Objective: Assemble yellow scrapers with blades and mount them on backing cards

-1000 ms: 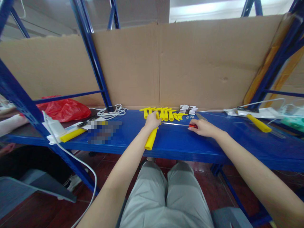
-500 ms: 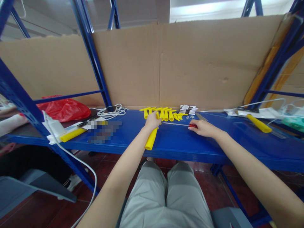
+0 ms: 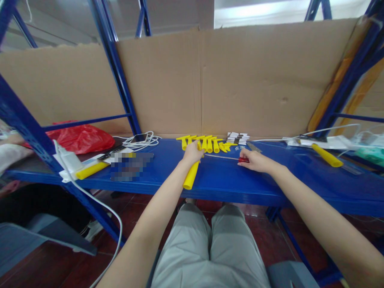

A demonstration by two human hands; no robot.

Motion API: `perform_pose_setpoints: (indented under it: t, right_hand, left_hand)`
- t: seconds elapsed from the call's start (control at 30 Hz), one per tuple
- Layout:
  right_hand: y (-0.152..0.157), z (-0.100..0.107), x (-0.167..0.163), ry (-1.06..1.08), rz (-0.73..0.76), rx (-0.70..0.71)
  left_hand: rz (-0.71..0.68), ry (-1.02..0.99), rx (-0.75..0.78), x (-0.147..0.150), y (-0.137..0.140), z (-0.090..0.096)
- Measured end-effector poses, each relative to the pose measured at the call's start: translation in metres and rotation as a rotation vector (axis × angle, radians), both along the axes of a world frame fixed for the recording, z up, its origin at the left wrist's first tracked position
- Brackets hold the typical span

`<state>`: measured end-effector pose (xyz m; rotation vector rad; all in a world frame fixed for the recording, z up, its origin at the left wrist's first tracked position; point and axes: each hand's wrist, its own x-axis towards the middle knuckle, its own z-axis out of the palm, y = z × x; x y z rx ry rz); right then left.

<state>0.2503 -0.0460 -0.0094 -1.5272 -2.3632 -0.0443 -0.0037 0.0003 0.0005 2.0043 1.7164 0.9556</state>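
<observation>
My left hand (image 3: 192, 154) is closed around a yellow plastic handle (image 3: 191, 176), whose round end points toward me over the blue shelf. In my right hand (image 3: 254, 161) is a screwdriver (image 3: 243, 159) with a red grip, the fingers wrapped on it. Its thin metal shaft runs left to the handle near my left fingers; the tip is hidden there. Behind my left hand stands a row of several yellow T-shaped handles (image 3: 209, 145). Right of them lie small yellow pieces (image 3: 226, 147), tiny metal parts (image 3: 239, 147) and a stack of white-and-black pieces (image 3: 238, 138).
A flat metal blade (image 3: 254, 147) lies beyond my right hand. More yellow handles rest at the right (image 3: 327, 155) and left (image 3: 92, 170). White cables (image 3: 144, 140), a red plastic bag (image 3: 81, 137) and blue posts (image 3: 120, 72) flank the shelf. Cardboard (image 3: 240, 80) walls the back.
My right hand and the screwdriver grip have shifted very slightly. My left hand and the yellow handle stay in place. At the far left, another person's arm has moved.
</observation>
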Motion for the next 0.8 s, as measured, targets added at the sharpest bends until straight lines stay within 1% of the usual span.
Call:
perform_pose_setpoints:
  t: [0.17,0.53,0.8]
  right_hand:
    - [-0.0001,-0.0001,0.0014,-0.025,-0.004,0.024]
    - [-0.0039,0.0033,-0.0025,-0.085,-0.073,-0.016]
    - [-0.0052,0.0044,-0.0032,-0.091,-0.072,-0.034]
  left_hand:
    - [0.005,-0.012,-0.018,0.0000,0.0009,-0.0006]
    - [0.007,0.005,-0.013,-0.0006,0.0012,-0.0011]
    - [-0.003,-0.008,-0.004,-0.0011,0.0006,-0.0005]
